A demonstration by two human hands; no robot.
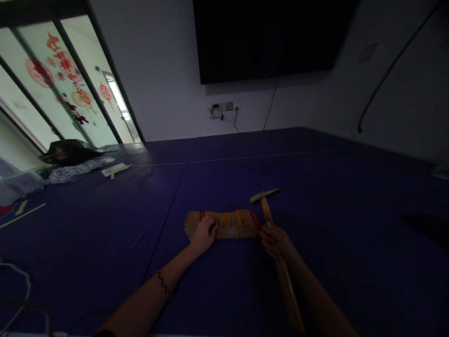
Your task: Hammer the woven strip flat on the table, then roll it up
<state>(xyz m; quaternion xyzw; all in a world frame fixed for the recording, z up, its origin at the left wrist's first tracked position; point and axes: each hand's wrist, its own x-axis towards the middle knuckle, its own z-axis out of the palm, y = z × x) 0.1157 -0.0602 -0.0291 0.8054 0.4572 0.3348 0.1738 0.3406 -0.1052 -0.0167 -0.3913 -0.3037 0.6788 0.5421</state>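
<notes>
A flat strip of brown cardboard (224, 229) with red bands near both ends and orange printing lies on the purple surface (210, 285). My left hand (205, 234) rests on its left part, fingers curled and pinched together; whatever is between the fingertips is too small and dark to make out. A hammer (267, 210) with a long wooden handle and a pale, narrow head is held in my right hand (277, 241). The fingers wrap the handle below the head, at the cardboard's right end. The hammer head is beyond the cardboard's upper right corner.
A thin metal rod (137, 241) lies left of the cardboard. Farther left are a black bag (70, 152), plastic packaging (77, 171), a white item (115, 169) and yellow strips (23, 215). A white cable (26, 281) curls at lower left. A dark object (424, 227) lies right.
</notes>
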